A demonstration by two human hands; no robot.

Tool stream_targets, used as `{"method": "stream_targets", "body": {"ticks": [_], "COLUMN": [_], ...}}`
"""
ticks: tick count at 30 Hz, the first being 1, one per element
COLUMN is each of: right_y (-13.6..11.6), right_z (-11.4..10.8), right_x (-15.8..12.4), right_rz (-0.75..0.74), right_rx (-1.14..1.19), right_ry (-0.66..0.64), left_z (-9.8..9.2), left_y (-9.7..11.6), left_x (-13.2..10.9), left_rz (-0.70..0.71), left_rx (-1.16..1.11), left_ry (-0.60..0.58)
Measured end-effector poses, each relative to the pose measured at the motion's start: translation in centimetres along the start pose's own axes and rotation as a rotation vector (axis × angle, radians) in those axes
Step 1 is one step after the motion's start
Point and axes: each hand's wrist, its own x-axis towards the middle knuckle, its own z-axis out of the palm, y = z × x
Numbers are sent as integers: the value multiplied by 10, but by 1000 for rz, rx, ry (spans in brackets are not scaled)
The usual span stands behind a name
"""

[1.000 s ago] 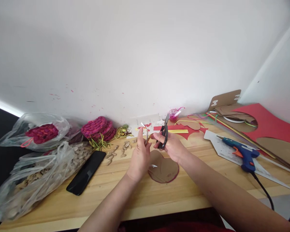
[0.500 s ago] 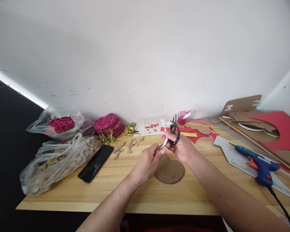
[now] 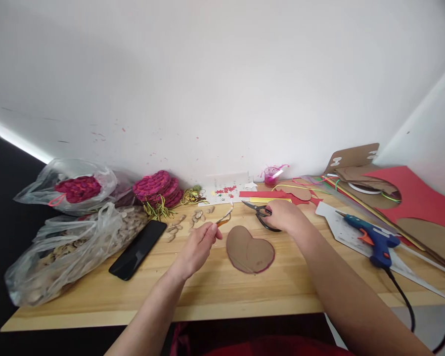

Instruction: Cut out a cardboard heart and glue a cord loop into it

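Observation:
My left hand (image 3: 200, 245) is closed, pinching a thin white-and-brown strip (image 3: 225, 217) that sticks up from the fingertips; I cannot tell its material. To the right, my right hand (image 3: 284, 217) has its fingers on the black handle of the scissors (image 3: 261, 212), which are low over the tabletop with the blades pointing left. Between my hands lies a heart-shaped piece of cardboard (image 3: 249, 249) with a purple-edged outline. Loose peanuts (image 3: 176, 228) are scattered just beyond my left hand.
A phone (image 3: 138, 249) and plastic bags (image 3: 74, 247) lie left, near purple braided pieces (image 3: 157, 188). Star stickers (image 3: 226, 190), red paper strips (image 3: 255, 194) and a pink cup (image 3: 271, 176) stand at the back. A blue glue gun (image 3: 374, 240) with a cord rests right.
My hands have moved apart. The right hand has carried the scissors down toward the table, and the left has drawn back with the strip, uncovering the cardboard heart.

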Motion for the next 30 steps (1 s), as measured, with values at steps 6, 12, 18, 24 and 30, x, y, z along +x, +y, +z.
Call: {"method": "stream_targets", "body": {"ticks": [6,12,18,24,30], "right_y": [-33,-67,-64,-64,-62], "right_z": [-5,20,13,-5,3], "right_x": [-26,-39,-41,-57,-55], "right_rz": [-495,-842,-701,-915,-828], "right_rx": [321,447,565,698,1252], "right_ry": [346,226,20,-452,-965], "left_z": [8,18,10,-25,-54], "left_y": [-5,-2,7,30,46], "left_x": [5,11,14,-13,-53], "left_rz": [45,86,103,189,92], "left_rx": [190,202,238,318,162], "left_ry": [-45,-11,-53,-620,-691]}}
